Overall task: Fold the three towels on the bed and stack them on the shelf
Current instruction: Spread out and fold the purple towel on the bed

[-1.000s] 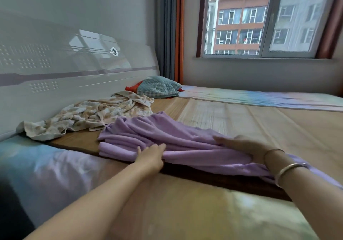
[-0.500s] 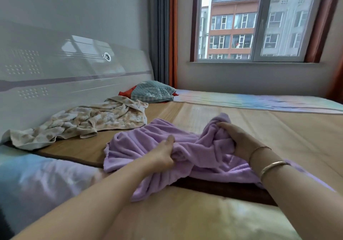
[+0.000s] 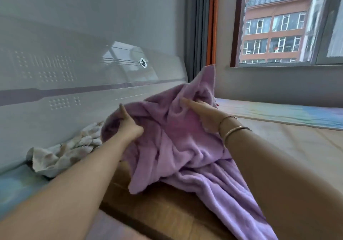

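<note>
Now both hands grip the purple towel [image 3: 178,147], raised at the frame's centre. The left hand [image 3: 130,126] bunches a fold, thumb up and fingers buried in cloth. The right hand [image 3: 202,115] pinches another fold higher up, bangles [image 3: 233,130] on its wrist. The towel's lower part trails onto the bed [image 3: 297,143] at lower right. A patterned towel [image 3: 65,150] lies crumpled at left against the headboard [image 3: 74,91], partly hidden by the lifted cloth. A window [image 3: 287,26] fills the upper right. Half a second ago the towel sat low on the bed; it is lifted now and hides the pillow behind.
</note>
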A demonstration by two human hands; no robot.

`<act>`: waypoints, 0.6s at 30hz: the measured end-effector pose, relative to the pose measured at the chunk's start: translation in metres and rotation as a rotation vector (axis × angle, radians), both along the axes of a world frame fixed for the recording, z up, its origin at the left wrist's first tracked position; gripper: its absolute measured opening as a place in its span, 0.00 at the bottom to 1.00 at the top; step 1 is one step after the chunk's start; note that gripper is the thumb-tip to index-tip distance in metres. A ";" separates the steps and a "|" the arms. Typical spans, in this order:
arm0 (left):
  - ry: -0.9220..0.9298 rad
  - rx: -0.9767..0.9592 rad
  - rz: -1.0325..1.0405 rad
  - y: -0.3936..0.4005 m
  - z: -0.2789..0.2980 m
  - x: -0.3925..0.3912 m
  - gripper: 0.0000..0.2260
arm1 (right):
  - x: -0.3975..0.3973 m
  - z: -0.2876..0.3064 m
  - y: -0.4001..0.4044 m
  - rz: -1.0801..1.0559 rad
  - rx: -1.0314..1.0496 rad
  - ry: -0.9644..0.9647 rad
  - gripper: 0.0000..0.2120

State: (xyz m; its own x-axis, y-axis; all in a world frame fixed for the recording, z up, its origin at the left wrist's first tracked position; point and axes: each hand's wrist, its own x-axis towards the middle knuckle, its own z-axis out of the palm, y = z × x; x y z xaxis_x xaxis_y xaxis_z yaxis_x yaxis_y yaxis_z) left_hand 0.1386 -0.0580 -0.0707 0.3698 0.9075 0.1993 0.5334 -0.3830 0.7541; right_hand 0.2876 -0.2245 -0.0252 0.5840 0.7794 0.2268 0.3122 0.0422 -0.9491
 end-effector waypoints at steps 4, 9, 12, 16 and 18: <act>0.258 0.109 -0.061 -0.026 -0.017 -0.018 0.40 | -0.004 -0.043 -0.018 -0.044 -0.162 -0.100 0.10; 0.182 0.276 -0.450 -0.116 -0.032 -0.016 0.21 | -0.023 -0.074 -0.101 -0.150 -0.230 -0.283 0.09; 0.229 0.247 -0.776 -0.183 -0.050 -0.016 0.13 | -0.042 -0.087 -0.171 -0.222 -0.461 -0.542 0.06; 0.492 0.352 -0.924 -0.245 -0.085 -0.007 0.14 | -0.054 -0.113 -0.266 -0.209 -0.727 -0.729 0.11; 0.529 0.545 -0.846 -0.263 -0.092 0.002 0.08 | -0.054 -0.125 -0.304 -0.170 -0.787 -0.799 0.17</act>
